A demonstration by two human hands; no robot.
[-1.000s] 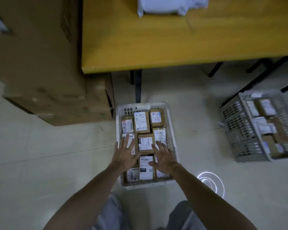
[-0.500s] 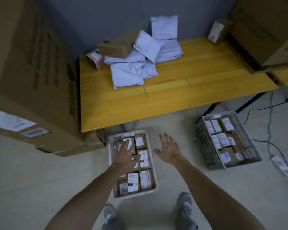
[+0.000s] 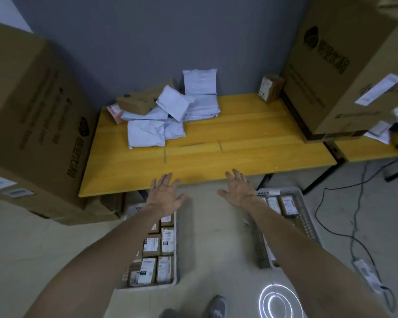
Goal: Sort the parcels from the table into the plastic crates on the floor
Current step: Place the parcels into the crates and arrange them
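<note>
Looking down from the head cam, both arms are stretched out in front. Left hand point(image 3: 164, 195) and right hand point(image 3: 238, 190) are both spread flat with fingers apart, grip wide open on each, nothing held. They hover just at the near edge of the yellow desk point(image 3: 239, 143), above the floor.

Most of the parcels are bunched at the back of the desk against the grey wall: a heap of white poly mailers point(image 3: 170, 115), a brown carton point(image 3: 139, 102) lying on top of them at the left, and a pink box point(image 3: 114, 112) poking out beside that. One small brown box point(image 3: 270, 88) stands off at the right back corner, next to a big cardboard box point(image 3: 345, 65).

On the floor, a white crate point(image 3: 175, 249) under the left forearm is packed with labelled brown parcels. A grey crate point(image 3: 305, 219) under the right forearm has some too. Another large cardboard box point(image 3: 37, 125) sits left of the desk.
</note>
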